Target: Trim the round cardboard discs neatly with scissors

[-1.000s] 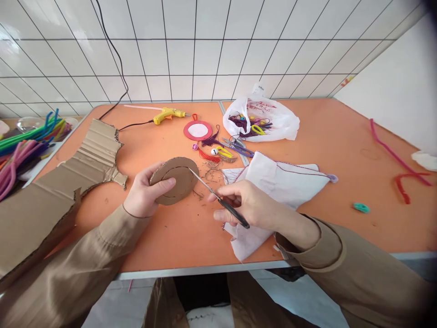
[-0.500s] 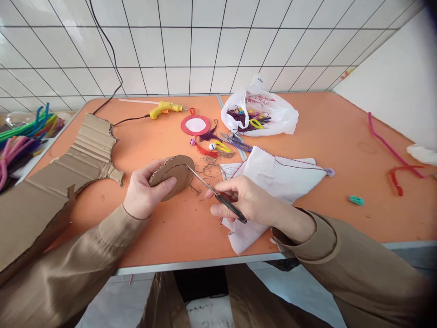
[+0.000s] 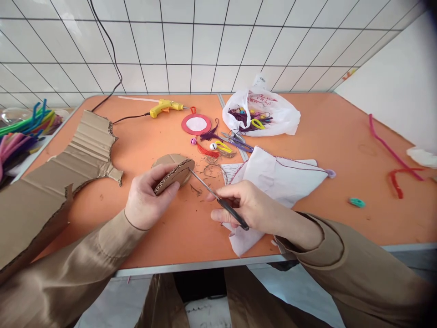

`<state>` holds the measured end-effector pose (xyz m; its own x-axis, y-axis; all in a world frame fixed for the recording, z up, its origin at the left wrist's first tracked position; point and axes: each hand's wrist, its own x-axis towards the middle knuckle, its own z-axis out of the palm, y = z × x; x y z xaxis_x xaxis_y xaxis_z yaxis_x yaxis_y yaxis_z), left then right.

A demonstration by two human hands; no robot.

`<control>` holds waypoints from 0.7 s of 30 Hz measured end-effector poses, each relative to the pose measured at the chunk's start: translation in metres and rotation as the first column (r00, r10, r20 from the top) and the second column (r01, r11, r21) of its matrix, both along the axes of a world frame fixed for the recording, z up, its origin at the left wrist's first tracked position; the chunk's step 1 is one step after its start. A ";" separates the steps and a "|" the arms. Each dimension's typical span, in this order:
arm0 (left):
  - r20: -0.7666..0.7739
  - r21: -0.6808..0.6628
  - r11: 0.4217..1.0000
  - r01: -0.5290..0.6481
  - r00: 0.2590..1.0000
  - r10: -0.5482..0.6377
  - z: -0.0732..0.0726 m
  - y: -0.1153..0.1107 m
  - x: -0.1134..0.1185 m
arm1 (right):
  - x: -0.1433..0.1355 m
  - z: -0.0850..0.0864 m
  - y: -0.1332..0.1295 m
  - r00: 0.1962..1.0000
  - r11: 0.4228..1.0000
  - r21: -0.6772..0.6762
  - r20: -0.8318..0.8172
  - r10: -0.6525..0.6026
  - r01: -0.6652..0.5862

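My left hand grips a corrugated cardboard disc by its edge, thumb on the near face. The disc is tilted, its fluted rim facing up. Behind it shows another round cardboard piece, partly hidden. In my right hand is a black-handled tool with a slim metal blade; whether it is scissors or a knife I cannot tell. Its tip touches the disc's right side. Under my right hand lies a white cloth piece with dark red stitched edging. Brown scraps are scattered near the disc.
A large cut cardboard sheet covers the table's left side. Toward the back are a yellow glue gun, a red ring with a white centre, purple-handled cutters and a white plastic bag. Pipe cleaners lie right.
My left hand has tipped the disc more edge-on, uncovering the round piece behind it. The tool's tip stays at the disc, and my right hand has shifted slightly.
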<state>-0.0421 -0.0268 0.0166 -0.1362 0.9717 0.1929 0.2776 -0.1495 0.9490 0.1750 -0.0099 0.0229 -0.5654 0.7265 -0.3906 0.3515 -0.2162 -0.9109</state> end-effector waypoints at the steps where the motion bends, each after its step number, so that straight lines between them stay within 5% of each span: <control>1: 0.009 0.001 1.000 -0.002 1.000 0.002 0.001 -0.001 0.001 | 0.000 0.000 0.000 1.000 1.000 0.022 0.007 0.008 -0.009; 12: 0.040 -0.012 1.000 -0.023 0.999 0.023 -0.004 0.006 -0.005 | 0.003 -0.002 0.002 0.999 0.989 0.139 0.028 0.038 -0.042; 21: -0.044 0.018 1.000 -0.012 0.999 0.013 -0.007 0.004 -0.004 | 0.001 -0.001 0.003 0.999 1.000 -0.023 -0.049 0.011 -0.013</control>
